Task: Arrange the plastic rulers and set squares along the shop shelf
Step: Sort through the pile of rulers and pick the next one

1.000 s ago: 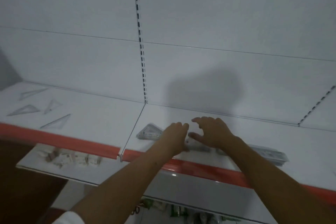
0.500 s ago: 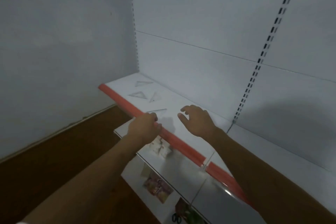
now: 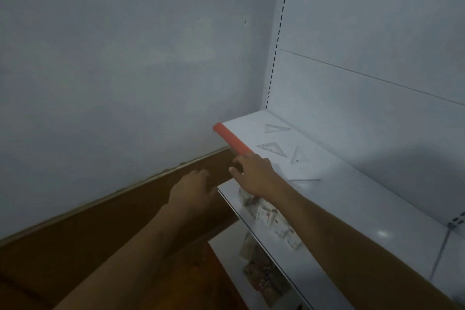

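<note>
Several clear plastic set squares lie flat on the white shelf point(image 3: 352, 199) with its orange front strip point(image 3: 230, 139): one point(image 3: 275, 128) at the far end, one point(image 3: 273, 148) nearer the strip, a slim one point(image 3: 299, 156) by the back panel, and a thin one point(image 3: 305, 180) closest to me. My right hand point(image 3: 254, 173) hovers over the shelf's front edge, fingers stretched out, holding nothing. My left hand point(image 3: 192, 190) hangs in the air left of the shelf, below the edge, fingers loose and empty.
A lower shelf point(image 3: 226, 195) under my right arm carries small packets point(image 3: 271, 219). More packaged goods point(image 3: 264, 277) lie on the shelf below that. A pale wall stands to the left, above a brown floor point(image 3: 88, 246). The white back panel point(image 3: 364, 33) has slotted uprights.
The view has swung left toward the shelf's end. Both hands left the stack of set squares and moved left; the left hand is now off the shelf edge, lower.
</note>
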The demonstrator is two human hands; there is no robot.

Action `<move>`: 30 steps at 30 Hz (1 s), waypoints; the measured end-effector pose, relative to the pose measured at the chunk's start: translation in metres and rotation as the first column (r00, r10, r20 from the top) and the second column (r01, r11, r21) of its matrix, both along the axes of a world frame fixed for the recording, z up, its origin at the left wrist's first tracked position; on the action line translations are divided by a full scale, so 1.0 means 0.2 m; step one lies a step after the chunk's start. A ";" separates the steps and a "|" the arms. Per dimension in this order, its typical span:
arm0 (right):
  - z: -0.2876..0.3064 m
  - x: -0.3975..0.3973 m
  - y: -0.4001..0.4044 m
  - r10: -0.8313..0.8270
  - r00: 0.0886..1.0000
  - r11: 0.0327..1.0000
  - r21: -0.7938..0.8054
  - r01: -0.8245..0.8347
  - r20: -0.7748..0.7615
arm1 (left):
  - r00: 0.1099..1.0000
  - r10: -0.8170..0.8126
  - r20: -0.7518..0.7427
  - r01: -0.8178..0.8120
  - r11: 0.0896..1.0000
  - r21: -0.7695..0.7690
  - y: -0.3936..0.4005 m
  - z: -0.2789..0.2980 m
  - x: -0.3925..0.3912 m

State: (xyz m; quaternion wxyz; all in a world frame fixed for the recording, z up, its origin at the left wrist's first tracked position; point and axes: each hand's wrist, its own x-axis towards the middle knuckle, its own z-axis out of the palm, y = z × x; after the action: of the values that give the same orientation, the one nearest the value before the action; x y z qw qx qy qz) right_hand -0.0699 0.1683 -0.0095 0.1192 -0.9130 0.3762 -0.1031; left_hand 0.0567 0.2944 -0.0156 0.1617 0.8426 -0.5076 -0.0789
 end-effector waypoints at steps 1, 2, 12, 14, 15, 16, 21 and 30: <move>-0.01 0.05 -0.04 0.007 1.000 1.000 0.005 -0.007 -0.005 | 1.000 -0.004 -0.005 0.004 1.000 0.000 -0.04 -0.01 0.02; -0.01 0.09 -0.08 0.013 1.000 1.000 0.002 -0.013 -0.007 | 1.000 -0.011 -0.009 0.011 1.000 -0.003 -0.09 -0.02 0.05; -0.01 0.46 -0.63 -0.009 0.999 0.997 -0.072 0.007 -0.035 | 0.999 -0.024 0.045 0.024 1.000 0.005 -0.64 0.04 0.37; -0.01 0.47 -0.72 -0.011 1.000 0.999 -0.041 0.010 -0.012 | 0.999 -0.030 0.045 0.031 0.999 -0.016 -0.75 0.04 0.40; -0.02 0.47 -0.75 -0.015 1.000 1.000 -0.016 0.015 -0.003 | 0.998 -0.044 0.044 0.045 0.999 -0.024 -0.80 0.04 0.40; -0.02 0.46 -0.79 -0.025 1.000 1.000 0.003 0.025 0.000 | 0.996 -0.072 0.044 0.073 0.997 -0.028 -0.86 0.03 0.40; -0.10 0.36 -1.02 -0.147 0.988 0.988 0.046 0.149 -0.048 | 0.969 -0.247 0.013 0.247 0.967 -0.067 -1.22 -0.02 0.40; -0.15 0.03 -1.13 -0.324 0.925 0.887 0.275 0.370 -0.198 | 0.795 -0.606 -0.037 0.600 0.794 -0.099 -1.79 -0.22 0.40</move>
State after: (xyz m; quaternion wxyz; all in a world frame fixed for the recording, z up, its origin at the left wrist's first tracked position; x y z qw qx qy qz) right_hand -0.0632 -0.0570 -0.0400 0.2113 -0.8060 0.5528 0.0042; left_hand 0.1361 -0.0631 -0.0595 0.1797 0.6264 -0.7467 -0.1334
